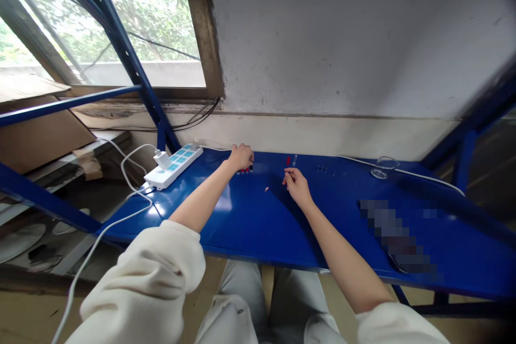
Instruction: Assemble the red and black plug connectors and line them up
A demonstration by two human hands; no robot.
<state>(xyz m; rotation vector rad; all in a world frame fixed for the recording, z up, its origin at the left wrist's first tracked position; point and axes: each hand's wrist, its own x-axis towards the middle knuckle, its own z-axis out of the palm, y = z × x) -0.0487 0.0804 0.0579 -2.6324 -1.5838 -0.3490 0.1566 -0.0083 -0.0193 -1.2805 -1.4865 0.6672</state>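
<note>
My left hand reaches to the back of the blue table, its fingers curled down over a row of several small dark-and-red pieces. Whatever lies under those fingers is hidden. Further right, my right hand hovers near the table with thumb and fingertips drawn together; anything between them is too small to make out. Just beyond it lie a slim red stick-like piece and a clear one, side by side. Between my hands a tiny light-coloured piece rests on the tabletop.
A white power strip with a plugged-in adapter stands at the left, its cable trailing down. Small clear pieces lie right of centre. A clear round container sits by a white cable. A blurred dark packet lies at right.
</note>
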